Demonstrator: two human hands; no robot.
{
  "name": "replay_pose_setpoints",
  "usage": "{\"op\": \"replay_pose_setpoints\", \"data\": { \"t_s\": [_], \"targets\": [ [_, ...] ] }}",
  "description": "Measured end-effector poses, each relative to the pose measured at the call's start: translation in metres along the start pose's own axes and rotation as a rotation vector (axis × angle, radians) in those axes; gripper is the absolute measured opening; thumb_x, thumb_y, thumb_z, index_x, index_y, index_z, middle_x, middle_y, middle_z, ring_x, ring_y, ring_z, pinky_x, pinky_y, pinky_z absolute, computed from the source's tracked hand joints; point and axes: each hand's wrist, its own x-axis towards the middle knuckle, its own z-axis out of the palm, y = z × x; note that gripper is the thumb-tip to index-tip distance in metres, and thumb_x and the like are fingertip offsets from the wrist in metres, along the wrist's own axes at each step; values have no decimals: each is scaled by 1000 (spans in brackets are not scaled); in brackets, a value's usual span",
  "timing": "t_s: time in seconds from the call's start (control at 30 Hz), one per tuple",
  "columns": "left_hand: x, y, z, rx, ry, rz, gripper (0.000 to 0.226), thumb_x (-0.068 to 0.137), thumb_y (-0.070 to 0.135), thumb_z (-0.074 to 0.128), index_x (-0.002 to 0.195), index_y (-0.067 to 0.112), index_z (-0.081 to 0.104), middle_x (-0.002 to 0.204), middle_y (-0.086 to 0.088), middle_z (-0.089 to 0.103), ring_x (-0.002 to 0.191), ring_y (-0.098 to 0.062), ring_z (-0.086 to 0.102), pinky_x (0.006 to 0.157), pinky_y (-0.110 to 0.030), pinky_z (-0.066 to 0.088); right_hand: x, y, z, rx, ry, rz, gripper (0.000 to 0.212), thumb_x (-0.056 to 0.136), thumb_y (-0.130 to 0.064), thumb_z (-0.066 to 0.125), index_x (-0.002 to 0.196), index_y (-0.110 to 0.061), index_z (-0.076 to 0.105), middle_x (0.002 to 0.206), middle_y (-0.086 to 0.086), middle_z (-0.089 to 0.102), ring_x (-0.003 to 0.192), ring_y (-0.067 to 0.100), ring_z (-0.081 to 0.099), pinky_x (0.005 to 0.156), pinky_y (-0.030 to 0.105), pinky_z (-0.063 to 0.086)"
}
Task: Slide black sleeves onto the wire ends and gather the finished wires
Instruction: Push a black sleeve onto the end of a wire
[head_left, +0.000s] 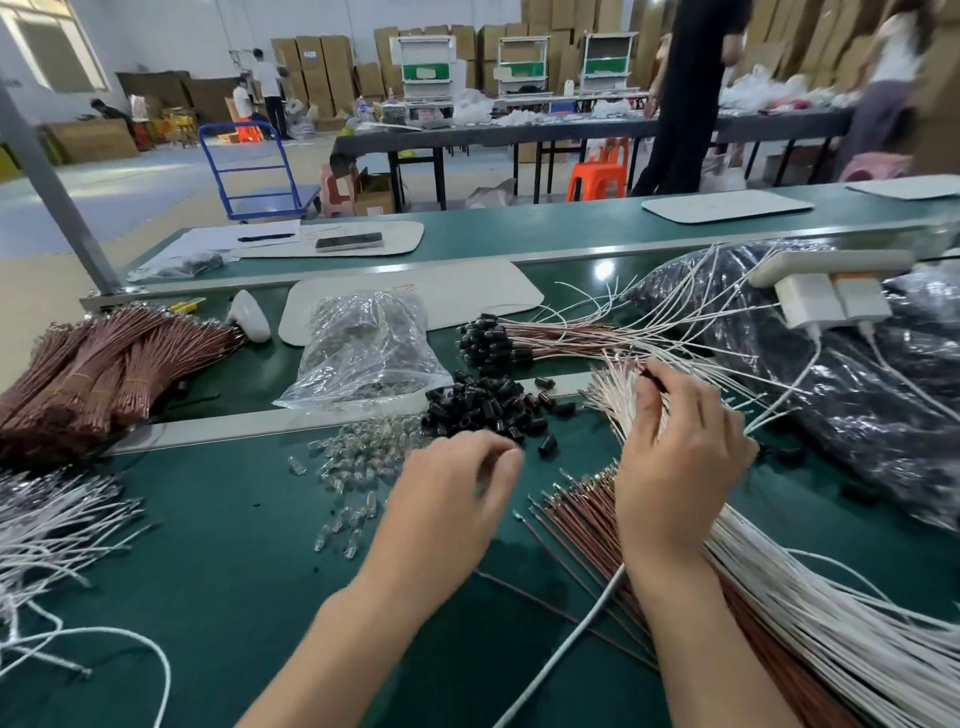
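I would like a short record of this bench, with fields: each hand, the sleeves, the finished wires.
left hand: fingers curled, near the loose black sleeves; blurred, hold unclear
right hand: pinches a black sleeve at the white wires
finished wires: sleeved ends together, behind the loose pile
small clear parts: scattered beside the left hand

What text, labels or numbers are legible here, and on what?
No text can be read in this frame.
Blue label on a cardboard box: too small to read.
Red mark on the white pad: a faint scribble, not legible.
Paper sheets on the far bench: no print can be made out.
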Motion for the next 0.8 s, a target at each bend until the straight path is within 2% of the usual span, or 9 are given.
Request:
{"op": "replay_pose_setpoints", "data": {
  "t_s": [0.07, 0.13, 0.23, 0.33, 0.4, 0.53, 0.6, 0.7, 0.8],
  "targets": [
    [29, 22, 21, -70, -117, -65, 26, 103, 39, 50, 95, 24, 70, 79, 13, 69, 70, -3, 61, 66, -25, 50, 1, 4, -1, -29, 16, 52, 22, 104, -29, 57, 118, -17, 70, 109, 1, 71, 97, 27, 58, 82, 38, 36],
    [56, 41, 42, -49, -175, -102, 33, 103, 37, 47, 88, 15, 68, 78, -1, 69, 73, -21, 65, 69, -37, 54, 2, 5, -1, -39, 18, 87, 23, 105, -30, 55, 118, -17, 70, 110, 1, 71, 98, 27, 56, 81, 40, 38],
    [84, 64, 69, 65, -254, -139, 39, 102, 32, 46, 74, 7, 56, 79, -12, 64, 77, -37, 63, 64, -38, 46, 4, 5, 0, -41, 29, 118, 23, 103, -28, 58, 117, -15, 72, 108, 3, 72, 96, 30, 58, 79, 39, 37],
    [101, 72, 91, 101, -357, -213, 44, 102, 38, 48, 68, 11, 42, 85, -16, 62, 76, -37, 56, 65, -36, 42, 8, 9, 1, -23, 44, 179, 21, 101, -25, 62, 116, -14, 73, 108, 6, 72, 97, 34, 60, 80, 34, 32],
    [111, 69, 102, 68, -394, -274, 47, 100, 43, 52, 69, 9, 45, 82, -15, 62, 71, -33, 54, 65, -34, 43, 9, 10, 1, -13, 58, 215, 21, 101, -25, 62, 116, -15, 72, 110, 5, 72, 98, 33, 59, 81, 31, 28],
    [124, 62, 108, -54, -446, -393, 47, 95, 38, 60, 60, 12, 42, 58, -2, 46, 52, -21, 41, 46, -25, 32, 7, 7, 3, -15, 45, 207, 21, 102, -26, 60, 117, -17, 71, 113, 2, 71, 99, 29, 58, 81, 29, 27],
    [125, 59, 106, -123, -457, -411, 42, 94, 33, 61, 60, 12, 47, 54, 0, 48, 48, -19, 40, 38, -20, 29, 7, 7, 3, -6, 46, 215, 21, 102, -28, 60, 117, -17, 71, 113, 0, 71, 100, 29, 59, 81, 30, 29],
    [122, 55, 101, -325, -474, -439, 32, 98, 34, 59, 76, 13, 66, 69, -7, 60, 64, -19, 52, 48, -21, 37, 8, 7, 4, -2, 51, 223, 21, 103, -29, 59, 117, -18, 71, 112, -1, 71, 98, 28, 59, 79, 32, 31],
    [118, 55, 97, -477, -463, -499, 30, 101, 37, 59, 87, 11, 67, 74, -9, 62, 70, -20, 54, 57, -26, 43, 8, 7, 5, 0, 52, 221, 22, 102, -29, 59, 116, -18, 71, 111, 0, 71, 97, 28, 59, 78, 30, 29]
  ]
}}
